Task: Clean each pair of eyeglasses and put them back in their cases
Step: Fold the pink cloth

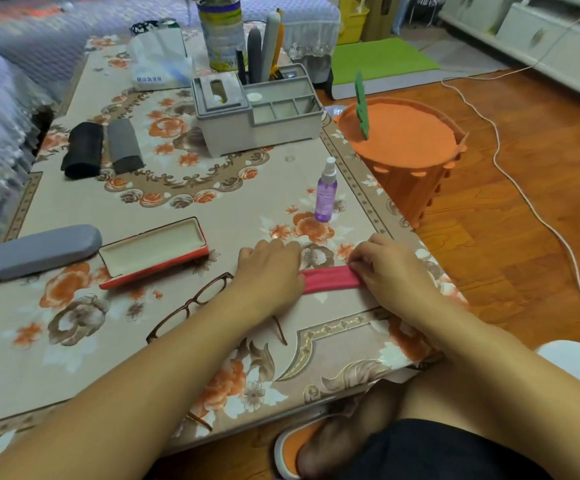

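Pink cloth (330, 279): soft, light, folded strip flat on bench (212, 209); left grip (270, 271) presses one end, fingers apparently flat; right grip (383, 268) pinches other. Eyeglasses (191, 303): fragile; lift by frame.

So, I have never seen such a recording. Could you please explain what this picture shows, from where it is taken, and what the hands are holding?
There is no machine here. A person wears a camera on the head, looking down at their own two bare hands. The left hand and right hand both rest on a folded red cloth on a table with a floral cover; the right fingers seem to pinch its end. Brown-framed eyeglasses lie unfolded under the left forearm. Nearby are an open red case, a closed grey case, two dark cases farther back, a purple spray bottle and a grey organizer.
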`<action>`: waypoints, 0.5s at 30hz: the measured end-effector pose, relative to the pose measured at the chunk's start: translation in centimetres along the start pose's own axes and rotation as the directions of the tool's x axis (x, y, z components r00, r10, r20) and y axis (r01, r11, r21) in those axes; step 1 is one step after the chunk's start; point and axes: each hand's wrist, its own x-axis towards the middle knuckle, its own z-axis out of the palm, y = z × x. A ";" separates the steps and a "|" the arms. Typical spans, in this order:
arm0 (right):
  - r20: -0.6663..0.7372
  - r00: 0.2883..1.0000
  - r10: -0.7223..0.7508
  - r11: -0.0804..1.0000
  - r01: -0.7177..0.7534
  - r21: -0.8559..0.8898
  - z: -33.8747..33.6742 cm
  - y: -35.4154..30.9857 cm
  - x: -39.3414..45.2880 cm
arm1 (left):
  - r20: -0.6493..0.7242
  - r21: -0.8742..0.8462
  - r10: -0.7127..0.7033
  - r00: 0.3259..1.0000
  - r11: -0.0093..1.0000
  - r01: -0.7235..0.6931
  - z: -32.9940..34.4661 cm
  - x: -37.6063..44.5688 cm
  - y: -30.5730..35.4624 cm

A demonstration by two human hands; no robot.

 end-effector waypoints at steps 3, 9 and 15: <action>-0.038 0.999 0.035 0.999 -0.035 0.001 0.1 -0.1 -0.2 | -0.154 0.025 0.056 0.986 0.998 -0.052 0.3 -0.3 0.0; 0.011 0.985 -0.174 0.985 0.174 -0.008 -0.8 0.0 -1.1 | -0.037 0.083 0.349 0.937 0.935 -0.345 0.0 -0.8 1.1; 0.180 0.965 -0.189 0.976 0.204 -0.073 -1.6 -1.1 -1.0 | 0.026 -0.046 0.327 0.944 0.944 -0.326 -1.4 1.1 -0.1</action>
